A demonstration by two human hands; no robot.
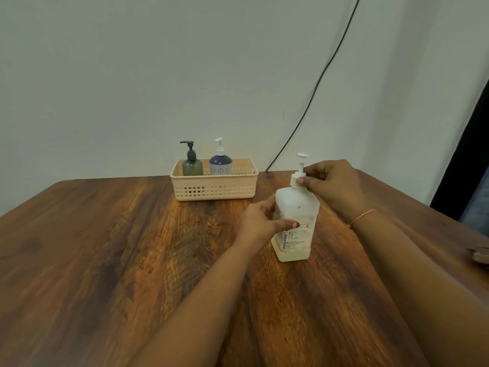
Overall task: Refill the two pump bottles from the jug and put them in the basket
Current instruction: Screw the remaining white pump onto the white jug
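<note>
table: brown wood grain, fills the lower view
green bottle: upright in basket, left end, dark pump
blue bottle: upright in basket, just at 3 o'clock of the green one, white pump
basket: peach, slotted, at 12 o'clock on table, 10 o'clock of jug
left hand: gripping the jug body at its 9 o'clock side
jug: white, upright on table, low liquid, right of centre
right hand: fingers pinching the jug's pump collar, pink thread at wrist
cable: dark, down the wall at 1 o'clock

We see a dark-grained wooden desk against a plain pale wall; a thin black cable slants down the wall at right.
</note>
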